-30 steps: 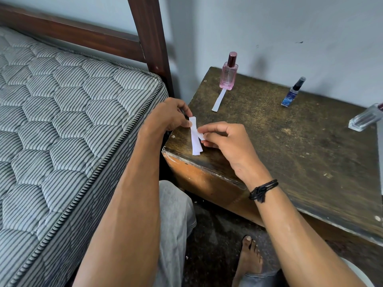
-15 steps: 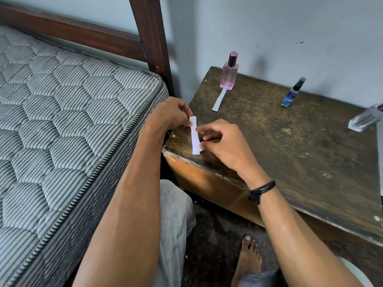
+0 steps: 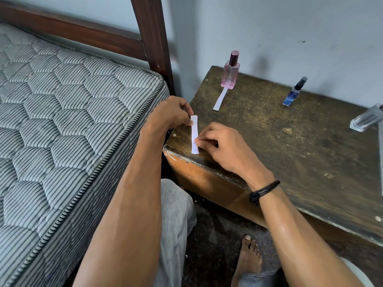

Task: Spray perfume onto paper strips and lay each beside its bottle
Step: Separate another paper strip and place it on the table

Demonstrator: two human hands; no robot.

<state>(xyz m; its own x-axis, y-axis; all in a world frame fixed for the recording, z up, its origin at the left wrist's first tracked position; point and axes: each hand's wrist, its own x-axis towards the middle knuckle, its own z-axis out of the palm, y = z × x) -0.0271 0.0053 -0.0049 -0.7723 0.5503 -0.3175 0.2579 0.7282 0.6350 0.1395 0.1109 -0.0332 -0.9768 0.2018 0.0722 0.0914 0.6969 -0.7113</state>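
Note:
A small stack of white paper strips (image 3: pixel 194 129) lies at the near left corner of the worn wooden bedside table (image 3: pixel 290 146). My left hand (image 3: pixel 167 116) pinches the stack's top end. My right hand (image 3: pixel 223 150) pinches its lower part with curled fingers. At the table's back left stands a pink perfume bottle (image 3: pixel 230 73) with a single white strip (image 3: pixel 220 99) lying in front of it. A small blue spray bottle (image 3: pixel 293 94) stands further right. A clear glass bottle (image 3: pixel 367 119) lies on its side at the right edge.
A striped quilted mattress (image 3: pixel 68 121) on a dark wooden bed frame (image 3: pixel 151 38) fills the left side, close against the table. A grey wall rises behind. Below are my grey-trousered knee (image 3: pixel 176 214) and bare foot (image 3: pixel 248 259) on a dark floor.
The fanned strips have been squared into one neat stack. My right hand's fingers slid down towards the stack's lower end. My left hand kept its pinch at the top.

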